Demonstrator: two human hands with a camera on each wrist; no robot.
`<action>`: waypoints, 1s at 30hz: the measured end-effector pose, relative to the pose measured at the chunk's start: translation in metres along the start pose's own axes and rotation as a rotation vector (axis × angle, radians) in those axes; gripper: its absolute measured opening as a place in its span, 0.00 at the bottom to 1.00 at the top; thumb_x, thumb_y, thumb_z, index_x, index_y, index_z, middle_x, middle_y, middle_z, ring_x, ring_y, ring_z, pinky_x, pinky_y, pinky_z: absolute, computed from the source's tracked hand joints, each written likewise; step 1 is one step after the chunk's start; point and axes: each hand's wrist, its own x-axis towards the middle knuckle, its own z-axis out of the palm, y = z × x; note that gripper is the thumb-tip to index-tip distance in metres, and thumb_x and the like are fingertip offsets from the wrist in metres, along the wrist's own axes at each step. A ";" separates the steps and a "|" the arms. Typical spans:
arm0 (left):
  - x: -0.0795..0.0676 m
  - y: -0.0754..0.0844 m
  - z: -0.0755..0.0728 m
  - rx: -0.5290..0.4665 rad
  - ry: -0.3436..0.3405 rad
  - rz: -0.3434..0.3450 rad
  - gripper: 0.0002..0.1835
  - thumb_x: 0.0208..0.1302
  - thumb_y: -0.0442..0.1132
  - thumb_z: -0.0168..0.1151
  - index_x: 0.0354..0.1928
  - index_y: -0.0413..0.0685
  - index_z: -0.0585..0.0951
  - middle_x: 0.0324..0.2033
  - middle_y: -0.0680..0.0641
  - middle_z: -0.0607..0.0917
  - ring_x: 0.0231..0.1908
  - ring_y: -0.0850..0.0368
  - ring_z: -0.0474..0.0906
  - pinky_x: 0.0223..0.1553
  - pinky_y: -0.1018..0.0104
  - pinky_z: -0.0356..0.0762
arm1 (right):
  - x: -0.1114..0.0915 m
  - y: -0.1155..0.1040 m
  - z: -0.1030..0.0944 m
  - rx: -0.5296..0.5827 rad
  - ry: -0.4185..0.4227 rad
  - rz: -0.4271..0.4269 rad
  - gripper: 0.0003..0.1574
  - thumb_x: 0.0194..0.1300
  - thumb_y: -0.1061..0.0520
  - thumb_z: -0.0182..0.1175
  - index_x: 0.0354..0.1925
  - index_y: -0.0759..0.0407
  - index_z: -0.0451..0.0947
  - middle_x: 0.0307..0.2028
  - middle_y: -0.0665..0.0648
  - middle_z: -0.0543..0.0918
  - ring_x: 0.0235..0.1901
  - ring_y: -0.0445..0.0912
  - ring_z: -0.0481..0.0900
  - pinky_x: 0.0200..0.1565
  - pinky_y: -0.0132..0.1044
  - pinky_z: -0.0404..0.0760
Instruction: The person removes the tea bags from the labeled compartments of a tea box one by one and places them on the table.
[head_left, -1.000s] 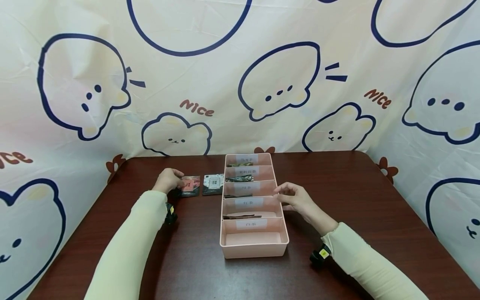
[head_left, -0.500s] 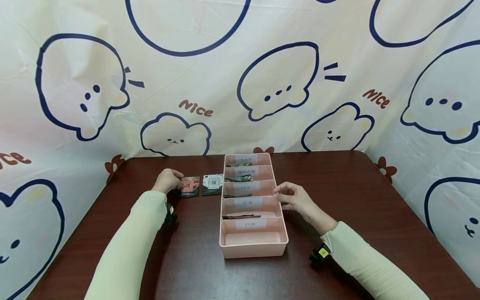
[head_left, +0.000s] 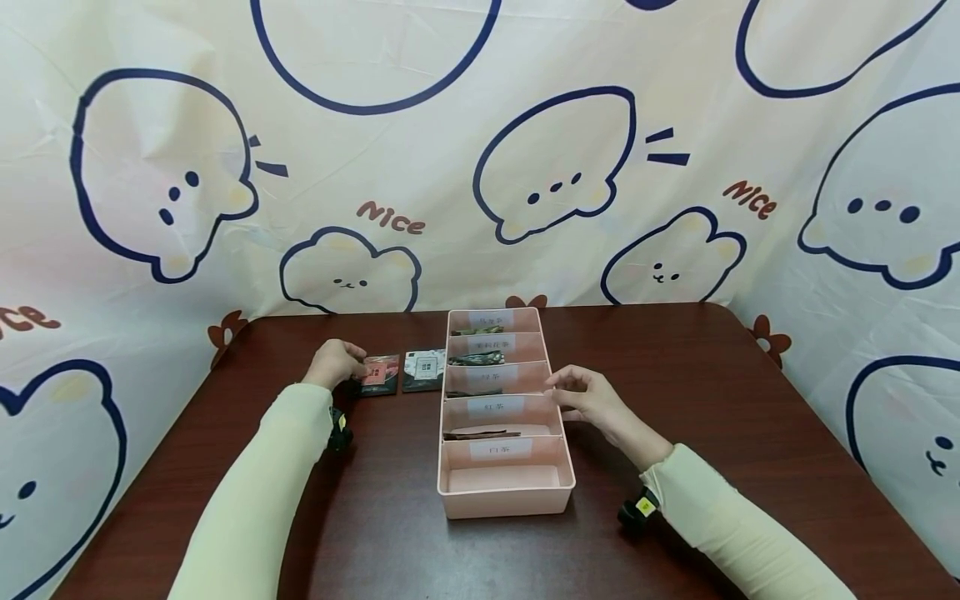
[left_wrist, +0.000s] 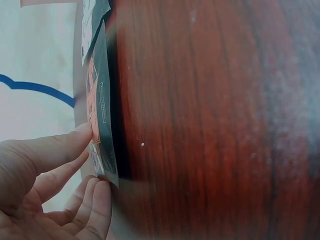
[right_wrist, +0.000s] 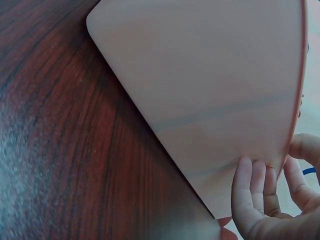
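Note:
At the left, my left hand [head_left: 336, 363] holds the left edge of a red and black tea sachet [head_left: 380, 379] on the table. In the left wrist view, the thumb lies on the sachet's face and other fingertips meet its lower edge. A long pink divided box [head_left: 506, 504] stands in the middle, with a paper label in each compartment. My right hand [head_left: 592, 404] grips its right rim; the right wrist view shows several fingers against the outer wall [right_wrist: 210, 75] and the thumb at the rim.
A white and black sachet [head_left: 423, 372] lies between the red one and the box. Thin sachets stand in the box's back compartments, among them a dark green one [head_left: 477, 358] and a brown one [head_left: 482, 434]. A patterned cloth [head_left: 450, 167] hangs behind the brown table [head_left: 390, 517].
Both hands, the sachets and the box keep their places; only the head view shifts very slightly.

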 end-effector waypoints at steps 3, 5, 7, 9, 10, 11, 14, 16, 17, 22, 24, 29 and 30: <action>-0.001 -0.001 0.000 -0.008 0.002 0.012 0.21 0.62 0.33 0.64 0.57 0.37 0.77 0.56 0.34 0.77 0.46 0.46 0.72 0.51 0.53 0.75 | 0.000 0.001 0.000 0.000 -0.003 -0.003 0.21 0.62 0.62 0.62 0.51 0.72 0.73 0.36 0.54 0.76 0.35 0.40 0.80 0.38 0.38 0.84; -0.002 -0.003 -0.001 -0.026 0.000 0.021 0.21 0.63 0.33 0.63 0.58 0.37 0.76 0.58 0.34 0.75 0.48 0.45 0.73 0.53 0.52 0.75 | 0.001 0.002 0.001 0.005 -0.003 -0.001 0.20 0.61 0.61 0.63 0.50 0.71 0.74 0.37 0.54 0.76 0.35 0.40 0.80 0.38 0.38 0.84; -0.005 -0.003 -0.004 -0.050 0.001 0.040 0.22 0.64 0.34 0.62 0.60 0.37 0.75 0.59 0.33 0.75 0.51 0.44 0.74 0.55 0.51 0.75 | 0.002 0.003 0.000 0.011 -0.009 -0.001 0.19 0.61 0.61 0.63 0.48 0.69 0.75 0.37 0.53 0.77 0.36 0.41 0.81 0.38 0.39 0.85; -0.009 -0.002 -0.007 -0.076 0.010 0.071 0.22 0.67 0.36 0.60 0.61 0.36 0.74 0.60 0.33 0.74 0.54 0.42 0.74 0.57 0.50 0.75 | 0.002 0.004 0.000 0.009 -0.011 0.001 0.17 0.61 0.60 0.64 0.47 0.66 0.76 0.37 0.53 0.77 0.36 0.41 0.81 0.38 0.39 0.85; -0.011 0.000 -0.009 -0.092 0.011 0.088 0.23 0.68 0.37 0.59 0.63 0.36 0.73 0.61 0.33 0.74 0.55 0.41 0.73 0.57 0.50 0.75 | 0.002 0.004 0.000 0.006 -0.013 0.001 0.16 0.61 0.59 0.64 0.46 0.64 0.77 0.37 0.53 0.77 0.36 0.41 0.82 0.38 0.39 0.85; -0.014 0.002 -0.011 -0.108 0.015 0.108 0.23 0.69 0.39 0.58 0.63 0.37 0.72 0.61 0.33 0.73 0.56 0.41 0.73 0.57 0.50 0.75 | 0.002 0.004 0.000 0.004 -0.012 0.003 0.16 0.61 0.59 0.64 0.46 0.63 0.77 0.37 0.53 0.77 0.36 0.41 0.82 0.38 0.39 0.85; -0.023 0.012 -0.017 -0.153 0.010 0.182 0.24 0.73 0.43 0.53 0.66 0.38 0.69 0.63 0.34 0.70 0.59 0.39 0.71 0.58 0.50 0.74 | 0.002 0.004 -0.001 -0.002 -0.005 0.008 0.16 0.61 0.58 0.64 0.46 0.63 0.77 0.38 0.53 0.76 0.36 0.42 0.82 0.38 0.40 0.85; -0.032 0.020 -0.021 -0.179 0.006 0.230 0.25 0.74 0.44 0.52 0.66 0.40 0.68 0.64 0.35 0.70 0.60 0.38 0.70 0.59 0.49 0.74 | 0.002 0.003 -0.002 0.004 -0.005 0.012 0.18 0.61 0.59 0.64 0.48 0.66 0.76 0.38 0.54 0.75 0.36 0.43 0.82 0.39 0.41 0.85; -0.037 0.024 -0.022 -0.184 0.010 0.253 0.24 0.74 0.45 0.52 0.66 0.40 0.69 0.63 0.35 0.70 0.60 0.38 0.70 0.59 0.49 0.74 | 0.001 0.003 -0.002 0.007 -0.007 0.014 0.19 0.62 0.59 0.63 0.49 0.68 0.75 0.38 0.54 0.75 0.36 0.44 0.82 0.39 0.41 0.85; -0.069 0.037 -0.025 -0.184 0.007 0.376 0.23 0.74 0.47 0.50 0.64 0.42 0.71 0.60 0.36 0.74 0.58 0.41 0.73 0.57 0.49 0.76 | 0.000 0.002 -0.001 0.014 -0.015 0.017 0.22 0.62 0.60 0.63 0.51 0.71 0.72 0.38 0.54 0.75 0.37 0.44 0.82 0.40 0.41 0.85; -0.083 0.040 -0.024 -0.190 -0.009 0.418 0.23 0.74 0.48 0.51 0.63 0.43 0.72 0.59 0.37 0.75 0.57 0.42 0.74 0.55 0.51 0.77 | 0.001 0.002 -0.001 0.016 -0.008 0.023 0.21 0.62 0.60 0.63 0.51 0.70 0.73 0.38 0.54 0.76 0.36 0.43 0.82 0.39 0.40 0.85; -0.113 0.047 -0.016 -0.200 -0.036 0.504 0.22 0.72 0.51 0.53 0.60 0.47 0.75 0.56 0.40 0.77 0.52 0.44 0.77 0.48 0.60 0.80 | 0.001 0.002 0.000 0.025 0.013 0.040 0.19 0.61 0.61 0.63 0.49 0.68 0.75 0.37 0.53 0.76 0.36 0.42 0.81 0.39 0.40 0.85; -0.118 0.048 -0.014 -0.206 -0.041 0.520 0.21 0.72 0.50 0.54 0.60 0.47 0.75 0.55 0.40 0.78 0.49 0.45 0.78 0.46 0.62 0.80 | 0.001 0.001 0.000 0.027 0.014 0.041 0.19 0.61 0.61 0.63 0.49 0.68 0.75 0.37 0.54 0.76 0.36 0.42 0.81 0.39 0.40 0.85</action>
